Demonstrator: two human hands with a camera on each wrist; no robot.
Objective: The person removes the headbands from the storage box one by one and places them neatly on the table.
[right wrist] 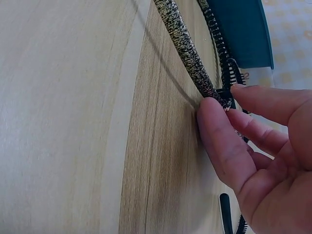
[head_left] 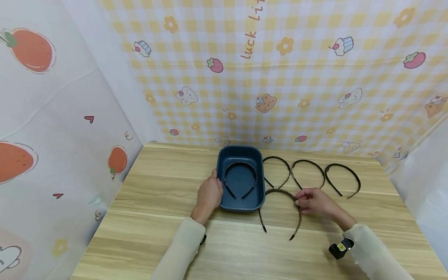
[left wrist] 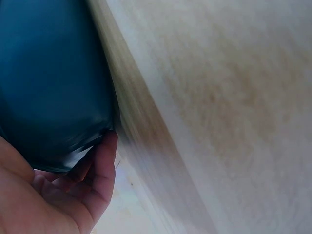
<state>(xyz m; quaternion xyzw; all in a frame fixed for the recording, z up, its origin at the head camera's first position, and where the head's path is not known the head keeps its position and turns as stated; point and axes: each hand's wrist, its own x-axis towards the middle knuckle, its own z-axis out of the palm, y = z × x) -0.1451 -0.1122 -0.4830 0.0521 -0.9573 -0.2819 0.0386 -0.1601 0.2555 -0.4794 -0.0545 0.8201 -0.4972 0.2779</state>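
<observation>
**Steady on the left, pinch on the right**

From my station I log the left hand (head_left: 209,193) first: it grips the left wall of the blue plastic bin (head_left: 239,151), fingers curled about the rim's edge. I judge this hold is to keep the bin from sliding on the wood-grain table (head_left: 157,202).

Inside the bin lies one dark headband (head_left: 240,163), tips toward the near side; lying there, it is presumably kept apart from the others.

Right of the bin, in the far row, the leftmost headband (head_left: 274,157) is partly hidden by the bin's side. On the near side, just right of the bin, is the speckled headband (head_left: 280,190), arch far, tips near. Its shadow in the right wrist view stands apart from it, so I read that part as raised.

Next in the far row: the middle headband (head_left: 308,161). Near it, the right hand (head_left: 313,202) pinches the speckled headband's right side between thumb and fingertips, likely because so slim a band needs only a light grip.

Farthest right: the toothed black headband (head_left: 337,164), untouched.
</observation>
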